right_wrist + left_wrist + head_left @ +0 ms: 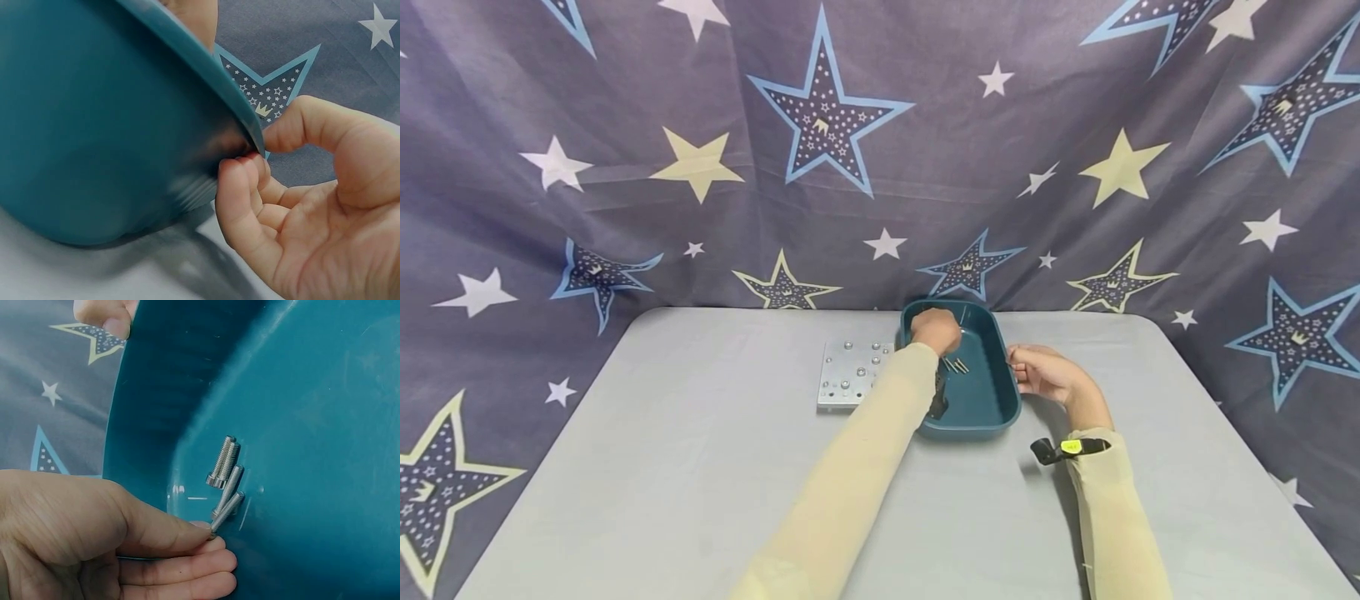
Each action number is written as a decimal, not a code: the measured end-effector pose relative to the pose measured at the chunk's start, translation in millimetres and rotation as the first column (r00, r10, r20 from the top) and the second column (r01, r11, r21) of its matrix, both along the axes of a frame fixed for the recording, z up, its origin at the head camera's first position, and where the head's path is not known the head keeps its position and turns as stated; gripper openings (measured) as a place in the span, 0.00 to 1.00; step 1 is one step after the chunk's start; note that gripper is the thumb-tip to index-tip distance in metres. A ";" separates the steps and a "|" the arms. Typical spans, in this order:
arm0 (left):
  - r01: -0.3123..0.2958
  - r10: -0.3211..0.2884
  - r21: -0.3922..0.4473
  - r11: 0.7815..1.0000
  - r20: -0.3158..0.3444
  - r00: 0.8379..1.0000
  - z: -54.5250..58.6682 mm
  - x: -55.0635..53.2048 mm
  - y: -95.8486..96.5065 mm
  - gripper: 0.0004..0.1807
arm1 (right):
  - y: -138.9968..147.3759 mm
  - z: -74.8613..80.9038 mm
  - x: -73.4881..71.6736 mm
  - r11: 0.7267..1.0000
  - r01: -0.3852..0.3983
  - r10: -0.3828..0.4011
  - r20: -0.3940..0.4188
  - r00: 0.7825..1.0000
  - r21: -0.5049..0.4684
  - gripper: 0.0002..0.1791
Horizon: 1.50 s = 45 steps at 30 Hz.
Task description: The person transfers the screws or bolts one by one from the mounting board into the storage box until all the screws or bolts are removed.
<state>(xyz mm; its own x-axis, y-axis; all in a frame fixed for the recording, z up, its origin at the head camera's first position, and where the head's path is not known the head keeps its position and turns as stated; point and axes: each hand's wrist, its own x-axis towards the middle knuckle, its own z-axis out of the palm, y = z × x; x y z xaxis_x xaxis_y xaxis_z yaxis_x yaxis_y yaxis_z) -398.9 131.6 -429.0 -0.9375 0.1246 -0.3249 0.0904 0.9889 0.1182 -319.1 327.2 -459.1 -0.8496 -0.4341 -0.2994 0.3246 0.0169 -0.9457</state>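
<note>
My left hand [937, 330] reaches down into a teal plastic tray [972, 428]. In the left wrist view, its thumb and forefinger pinch the head end of a silver screw [229, 511]. More silver screws [223, 461] with cylindrical heads lie close beside it on the tray floor. At the tray's right side my right hand [1045, 372] holds the rim, thumb outside and curled fingers under the edge in the right wrist view. The right wrist view shows the tray wall [125, 137] up close.
A metal plate [842, 375] with holes and several screw heads on it sits left of the tray, partly hidden by my left sleeve. The grey table [662, 467] reaches back to a star-patterned curtain [880, 217]. A black strap device [1067, 449] is on my right wrist.
</note>
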 end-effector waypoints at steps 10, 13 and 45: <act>-0.017 0.016 0.008 1.000 0.014 1.000 1.0 1.2 0.5 0.19 | -0.2 0.6 0.8 1.000 -0.018 0.018 -0.005 1.000 -0.021 0.16; -0.021 0.021 0.017 1.000 0.009 1.000 0.3 1.1 1.0 0.20 | -0.1 0.2 0.5 0.999 -0.030 0.029 -0.011 1.000 -0.019 0.17; 0.062 -0.057 -0.093 0.994 0.058 0.997 22.6 20.4 2.1 0.19 | 1.1 -0.9 0.7 1.000 -0.007 0.007 -0.006 1.000 -0.020 0.18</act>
